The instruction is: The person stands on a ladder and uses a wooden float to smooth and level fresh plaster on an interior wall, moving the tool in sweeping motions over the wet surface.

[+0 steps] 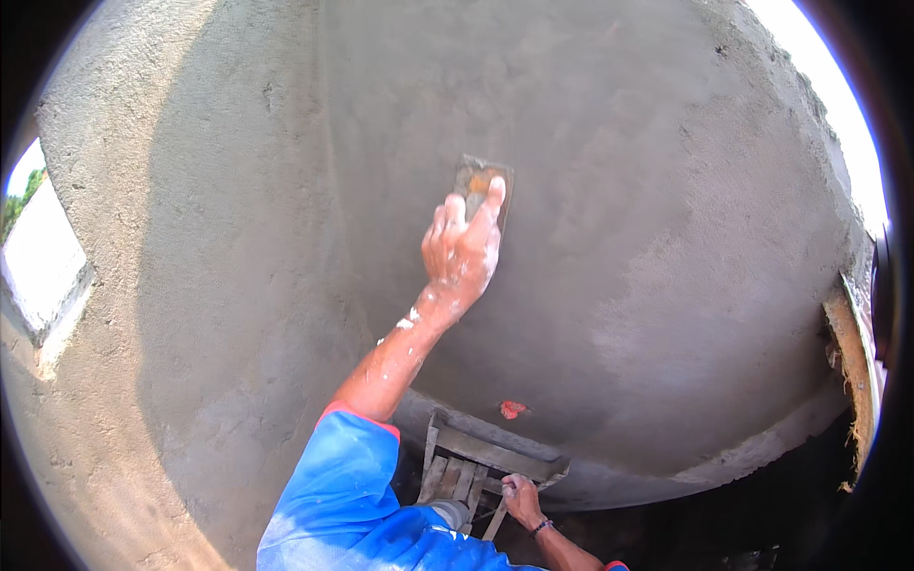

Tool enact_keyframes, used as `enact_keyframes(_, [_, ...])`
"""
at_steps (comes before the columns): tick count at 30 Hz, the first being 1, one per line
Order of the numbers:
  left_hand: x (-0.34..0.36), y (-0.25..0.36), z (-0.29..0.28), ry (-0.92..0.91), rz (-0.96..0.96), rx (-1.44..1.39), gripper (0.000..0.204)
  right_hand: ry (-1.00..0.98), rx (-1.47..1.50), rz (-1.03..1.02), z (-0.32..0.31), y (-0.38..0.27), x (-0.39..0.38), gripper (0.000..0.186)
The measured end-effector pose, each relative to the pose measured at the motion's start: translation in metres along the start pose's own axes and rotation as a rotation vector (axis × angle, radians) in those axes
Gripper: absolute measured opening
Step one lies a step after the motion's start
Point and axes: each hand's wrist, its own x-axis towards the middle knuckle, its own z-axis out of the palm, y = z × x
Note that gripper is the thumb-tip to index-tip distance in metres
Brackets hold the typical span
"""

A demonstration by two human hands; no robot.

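In the head view, I see the left hand (462, 240) raised out in front, closed round a flat rectangular float (480, 181) set up against the grey plastered wall (590, 190). The float sits under that hand's fingers, its top end showing beyond the thumb, well apart from the right hand (522, 500) down below. That one, fingers bent, is beside a wooden frame (495, 451); whether it grips anything, I can't tell.
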Motion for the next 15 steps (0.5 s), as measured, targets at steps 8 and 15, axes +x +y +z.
enact_keyframes(8, [0.066,-0.035,-0.012,0.087,0.169,0.135,0.058,0.0,-0.015,-0.069,-0.009,-0.031,0.043,0.022])
enact_keyframes(15, [0.21,-0.056,-0.044,0.156,-0.181,0.15,0.038,0.03,-0.007,-0.038,-0.023,-0.019,0.061,0.021])
